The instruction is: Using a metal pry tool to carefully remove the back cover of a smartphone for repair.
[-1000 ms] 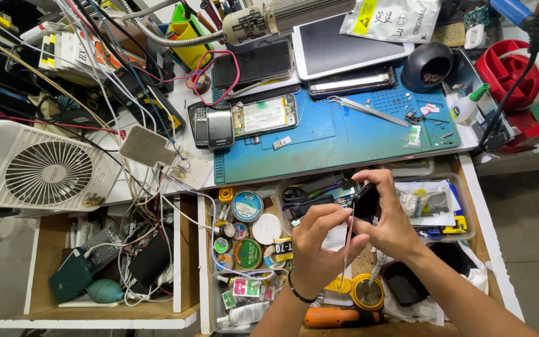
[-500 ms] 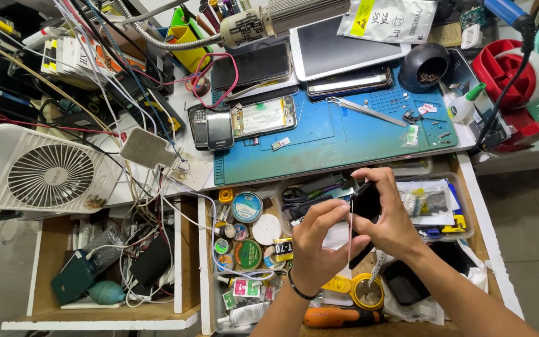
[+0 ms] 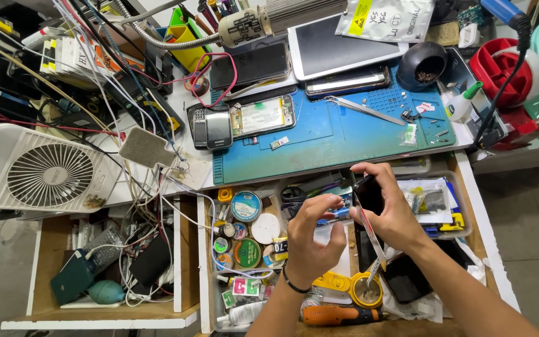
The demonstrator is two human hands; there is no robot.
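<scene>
My right hand [image 3: 389,209] grips a small black phone [image 3: 369,195] over the open drawer [image 3: 469,206], and a thin clear strip [image 3: 369,234] hangs down from the phone. Beside it on the left, my left hand [image 3: 315,234] has its fingers bent, thumb and fingertips close to the phone's left edge; whether they pinch the strip I cannot tell. A dark band circles my left wrist. Both hands hover above tins, tape rolls and small parts in the drawer.
A blue work mat [image 3: 338,137] on the bench carries an opened phone [image 3: 262,117], tweezers [image 3: 364,110] and tiny parts. A white fan [image 3: 38,171] stands at left among tangled cables. A second open drawer [image 3: 104,262] lies lower left. A tablet [image 3: 338,47] and red holder [image 3: 503,65] sit behind.
Both hands stay over the drawer with the phone; they have barely shifted.
</scene>
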